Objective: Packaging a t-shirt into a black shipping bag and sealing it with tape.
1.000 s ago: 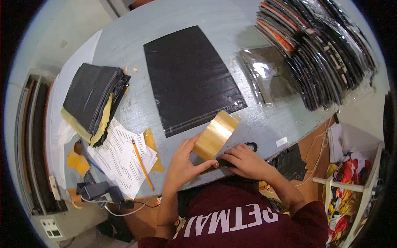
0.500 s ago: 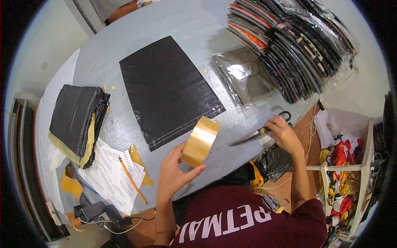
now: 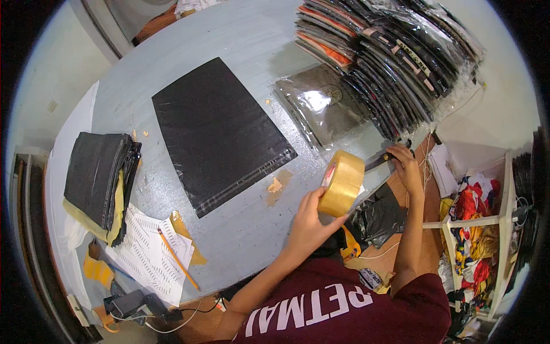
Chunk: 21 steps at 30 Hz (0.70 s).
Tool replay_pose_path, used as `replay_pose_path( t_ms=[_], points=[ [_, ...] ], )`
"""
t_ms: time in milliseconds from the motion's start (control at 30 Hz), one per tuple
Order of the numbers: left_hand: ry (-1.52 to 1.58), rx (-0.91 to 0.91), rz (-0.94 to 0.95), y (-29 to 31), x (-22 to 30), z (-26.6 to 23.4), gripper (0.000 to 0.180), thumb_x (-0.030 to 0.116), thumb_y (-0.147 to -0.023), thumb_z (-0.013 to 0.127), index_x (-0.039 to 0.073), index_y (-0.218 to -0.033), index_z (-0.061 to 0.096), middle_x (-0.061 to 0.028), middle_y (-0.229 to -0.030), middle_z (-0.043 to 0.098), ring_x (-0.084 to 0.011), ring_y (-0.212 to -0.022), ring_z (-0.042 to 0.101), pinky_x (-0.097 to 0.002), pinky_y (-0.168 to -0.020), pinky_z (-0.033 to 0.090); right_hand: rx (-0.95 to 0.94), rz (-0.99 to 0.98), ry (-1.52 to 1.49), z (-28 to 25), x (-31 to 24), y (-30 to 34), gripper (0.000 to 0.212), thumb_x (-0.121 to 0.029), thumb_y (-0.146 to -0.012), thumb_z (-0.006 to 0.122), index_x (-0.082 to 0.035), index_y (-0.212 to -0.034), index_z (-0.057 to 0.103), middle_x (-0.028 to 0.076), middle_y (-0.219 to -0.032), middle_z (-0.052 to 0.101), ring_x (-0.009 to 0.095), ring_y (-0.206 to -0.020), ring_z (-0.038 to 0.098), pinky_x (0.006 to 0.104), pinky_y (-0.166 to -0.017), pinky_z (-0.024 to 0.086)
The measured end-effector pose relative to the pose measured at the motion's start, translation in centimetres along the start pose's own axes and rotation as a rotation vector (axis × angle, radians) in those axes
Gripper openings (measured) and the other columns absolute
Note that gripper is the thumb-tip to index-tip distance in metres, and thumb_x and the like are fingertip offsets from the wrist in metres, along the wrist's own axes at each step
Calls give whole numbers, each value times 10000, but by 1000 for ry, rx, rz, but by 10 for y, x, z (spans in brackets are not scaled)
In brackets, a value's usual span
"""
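A wide roll of gold, see-through packing tape [image 3: 344, 182] is in my left hand [image 3: 309, 221], thumb and fingers gripping its lower side. My right hand [image 3: 405, 169] is at the table's right edge, its fingers curled on the pair of scissors [image 3: 378, 160]. The blades point left, partly behind the tape roll, and the black handles lie mostly behind my fingers. Flat on the table, left of both hands, lies a black plastic mailing bag [image 3: 220, 137].
Clear-wrapped dark garments [image 3: 395, 86] pile up at the back right, beside one wrapped flat packet [image 3: 326, 106]. Folded black bags [image 3: 97, 172] stand at left. Printed sheets [image 3: 152, 252] and a pencil [image 3: 177, 261] lie near the front edge. A shelf of colourful cloth [image 3: 478, 229] stands right.
My left hand has carried the tape roll to the right, uncovering a worn tan patch on the table. The scissors have shifted up and right with my right hand. The view has shifted slightly.
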<state>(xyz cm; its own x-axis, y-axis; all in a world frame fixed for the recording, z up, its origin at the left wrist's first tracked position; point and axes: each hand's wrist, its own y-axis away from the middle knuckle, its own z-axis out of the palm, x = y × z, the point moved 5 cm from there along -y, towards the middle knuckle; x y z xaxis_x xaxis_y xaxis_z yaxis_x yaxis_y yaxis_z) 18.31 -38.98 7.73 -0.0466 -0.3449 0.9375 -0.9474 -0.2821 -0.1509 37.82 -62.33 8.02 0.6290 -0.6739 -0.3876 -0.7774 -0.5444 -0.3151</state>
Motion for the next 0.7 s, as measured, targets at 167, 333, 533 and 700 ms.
replay_pose_path(
  t_ms=[167,333,533,700],
  points=[
    [47,9,49,-25,-1,28,670,248,-682,772,-28,-1198,446,-189,-1114,532,-325,-1037,537,-369,-889,429,79,-3,33,-2,27,2,357,127,-743,490,7,-1059,605,164,-1147,591,335,-1156,502,392,-992,376],
    [120,14,120,-51,-8,53,657,227,-696,755,-8,-1222,439,-191,-1123,528,-333,-1048,531,-373,-901,419,123,33,72,4,30,4,403,154,-709,420,28,-1049,596,189,-1152,580,346,-1137,516,412,-989,379],
    [208,-25,163,-65,1,58,664,152,-720,707,-14,-1280,390,-216,-1206,480,-364,-1152,462,-385,-965,378,290,5,39,-3,-1,6,382,157,-669,416,34,-972,612,193,-1060,612,337,-1099,547,387,-954,412],
    [181,-58,177,-66,-7,51,593,188,-794,659,17,-1302,404,-209,-1264,472,-320,-1210,443,-360,-1014,335,652,26,-185,-33,-59,3,305,159,-691,401,34,-875,610,155,-937,633,302,-962,590,360,-879,440]
  ],
)
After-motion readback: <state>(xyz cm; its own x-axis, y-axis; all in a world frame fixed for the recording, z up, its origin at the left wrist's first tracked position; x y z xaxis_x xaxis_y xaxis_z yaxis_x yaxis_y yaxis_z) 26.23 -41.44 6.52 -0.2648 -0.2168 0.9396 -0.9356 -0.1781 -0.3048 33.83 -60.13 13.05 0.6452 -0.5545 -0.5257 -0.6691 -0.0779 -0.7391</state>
